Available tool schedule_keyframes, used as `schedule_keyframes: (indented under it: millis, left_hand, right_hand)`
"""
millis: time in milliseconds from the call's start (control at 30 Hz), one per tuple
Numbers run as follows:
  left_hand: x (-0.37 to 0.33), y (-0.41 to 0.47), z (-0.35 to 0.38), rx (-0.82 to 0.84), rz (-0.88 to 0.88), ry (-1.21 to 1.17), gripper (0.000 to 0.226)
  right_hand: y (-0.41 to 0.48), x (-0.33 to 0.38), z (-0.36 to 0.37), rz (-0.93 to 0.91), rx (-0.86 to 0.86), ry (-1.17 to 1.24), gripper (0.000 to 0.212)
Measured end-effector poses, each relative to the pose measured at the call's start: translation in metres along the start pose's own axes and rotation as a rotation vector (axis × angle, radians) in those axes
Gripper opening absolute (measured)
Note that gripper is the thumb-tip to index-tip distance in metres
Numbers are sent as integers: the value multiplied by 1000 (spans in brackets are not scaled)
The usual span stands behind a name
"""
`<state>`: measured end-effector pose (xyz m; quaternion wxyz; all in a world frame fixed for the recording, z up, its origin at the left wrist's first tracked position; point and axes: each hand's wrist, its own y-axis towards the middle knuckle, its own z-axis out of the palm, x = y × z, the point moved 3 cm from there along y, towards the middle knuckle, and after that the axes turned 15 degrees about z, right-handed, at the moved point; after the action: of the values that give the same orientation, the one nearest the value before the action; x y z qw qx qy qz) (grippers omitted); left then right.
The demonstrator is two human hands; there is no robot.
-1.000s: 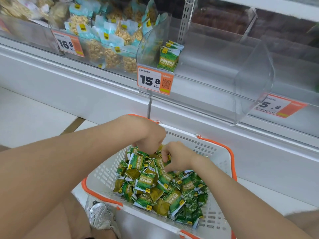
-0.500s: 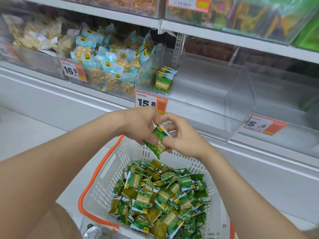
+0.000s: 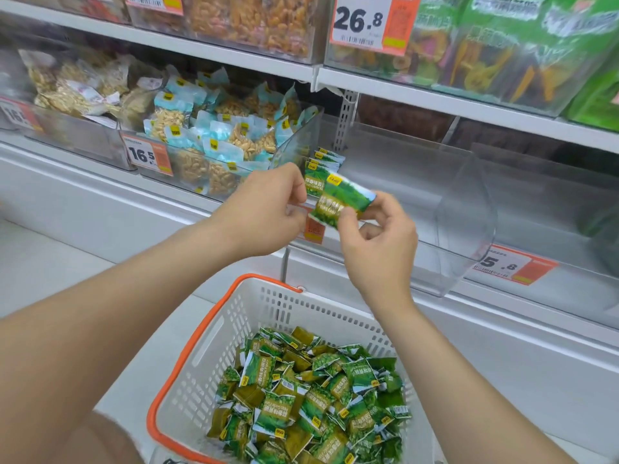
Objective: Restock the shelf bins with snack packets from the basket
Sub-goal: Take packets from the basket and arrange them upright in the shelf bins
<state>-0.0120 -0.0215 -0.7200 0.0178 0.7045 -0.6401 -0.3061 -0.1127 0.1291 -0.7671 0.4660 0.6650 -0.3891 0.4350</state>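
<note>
A green snack packet point(image 3: 341, 200) is held up in front of the clear shelf bin point(image 3: 462, 209). My right hand point(image 3: 378, 249) pinches its lower edge, and my left hand point(image 3: 268, 212) grips its left end with curled fingers. Inside the bin's left corner stands a short row of the same green packets point(image 3: 326, 160); the remainder of the bin is bare. Below my hands sits a white basket with an orange rim point(image 3: 268, 313), holding a heap of green snack packets point(image 3: 318, 400).
Left of the clear bin is a bin of blue peanut packs point(image 3: 214, 139) with a 16.5 price tag point(image 3: 147, 155). An upper shelf point(image 3: 435, 92) with full bins hangs above. An orange price tag point(image 3: 516, 264) sits at the right. The floor lies to the left.
Both hands rose out of the basket with a green packet and carried it up to the front of the clear bin. The view tilted upward toward the shelves.
</note>
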Motion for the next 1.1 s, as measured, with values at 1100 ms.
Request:
schedule_keyframes:
  millis: [1100]
  left_hand:
    - [22, 33, 15, 223, 146, 472, 13]
  right_hand:
    - [150, -16, 118, 157, 502, -1065, 11]
